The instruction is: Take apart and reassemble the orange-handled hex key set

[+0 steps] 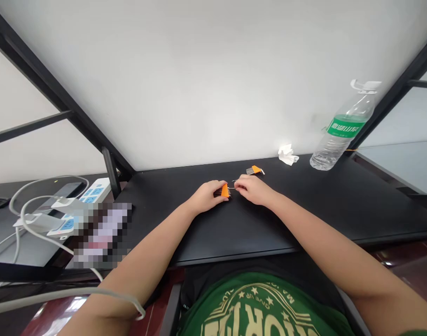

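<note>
Near the middle of the black tabletop, my left hand (208, 196) grips an orange hex key holder (225, 191), with thumb and fingers closed around its sides. Short metal key ends stick out of the holder's right side. My right hand (252, 188) is closed in a pinch on a thin metal hex key (232, 188), which spans the small gap to the holder. Whether its tip sits in a slot is too small to tell. Just behind my right hand lies a second orange holder (256, 169) with several keys in it.
A large water bottle (342, 128) stands at the back right, and a crumpled white tissue (288, 154) lies left of it. On the left are a white power strip (101, 187), chargers and loose white cables (27, 224). A wall closes off the back; black frame bars flank the table (269, 228).
</note>
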`<action>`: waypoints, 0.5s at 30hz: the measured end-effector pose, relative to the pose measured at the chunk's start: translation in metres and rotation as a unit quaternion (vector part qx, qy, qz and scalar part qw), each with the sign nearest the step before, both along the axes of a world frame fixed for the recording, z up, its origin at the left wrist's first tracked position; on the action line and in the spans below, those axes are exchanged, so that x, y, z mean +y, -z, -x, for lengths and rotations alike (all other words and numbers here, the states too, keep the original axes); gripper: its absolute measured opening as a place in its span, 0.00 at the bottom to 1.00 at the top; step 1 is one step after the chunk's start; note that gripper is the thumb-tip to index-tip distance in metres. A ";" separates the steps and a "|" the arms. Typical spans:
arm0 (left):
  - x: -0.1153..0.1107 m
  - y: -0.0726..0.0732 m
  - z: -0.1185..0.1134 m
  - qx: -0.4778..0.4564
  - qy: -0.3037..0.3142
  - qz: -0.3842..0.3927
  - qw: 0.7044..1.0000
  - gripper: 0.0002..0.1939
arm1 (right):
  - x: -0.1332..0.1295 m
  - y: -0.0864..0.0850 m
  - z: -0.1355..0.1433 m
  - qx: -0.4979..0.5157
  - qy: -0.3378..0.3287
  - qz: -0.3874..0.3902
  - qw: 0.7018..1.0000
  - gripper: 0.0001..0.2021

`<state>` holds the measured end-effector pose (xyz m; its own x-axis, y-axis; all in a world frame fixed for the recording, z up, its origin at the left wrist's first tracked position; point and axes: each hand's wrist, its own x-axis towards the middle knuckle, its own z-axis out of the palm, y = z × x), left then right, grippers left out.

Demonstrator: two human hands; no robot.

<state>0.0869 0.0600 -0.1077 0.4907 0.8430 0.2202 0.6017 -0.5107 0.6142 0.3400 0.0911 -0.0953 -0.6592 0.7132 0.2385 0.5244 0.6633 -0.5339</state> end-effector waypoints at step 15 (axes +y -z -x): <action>-0.001 -0.001 -0.001 0.015 0.005 -0.018 1.000 0.19 | 0.002 0.002 0.001 0.016 -0.003 -0.017 1.000 0.09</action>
